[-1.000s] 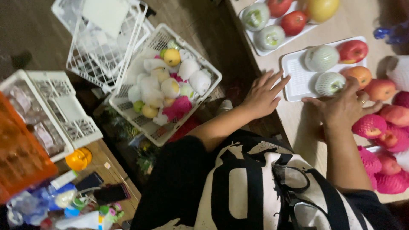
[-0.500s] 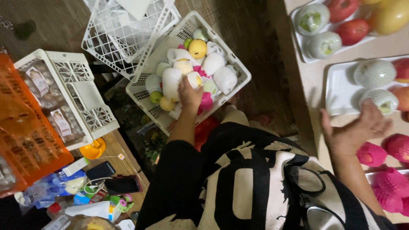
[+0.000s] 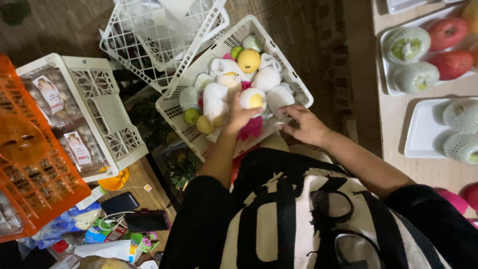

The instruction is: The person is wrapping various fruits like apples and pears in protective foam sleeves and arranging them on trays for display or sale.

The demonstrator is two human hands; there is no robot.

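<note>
Left hand (image 3: 238, 115) closed around a net-wrapped fruit (image 3: 252, 98) in the white crate (image 3: 172, 107); right hand (image 3: 304, 124) open beside it; piled neighbours may roll if nudged

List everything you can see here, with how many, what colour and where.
White plastic crate of net-wrapped fruit: one, centre.
Empty white plastic crates: two stacked, top.
White crate of clear packets: one, left.
Orange plastic crate: one, far left.
Black phones: two, lower left.
White foam trays: at least two, right tabletop.
Red apples: two, upper tray.
Left hand: on a yellow fruit in white net.
Right hand: at the fruit crate's edge.
</note>
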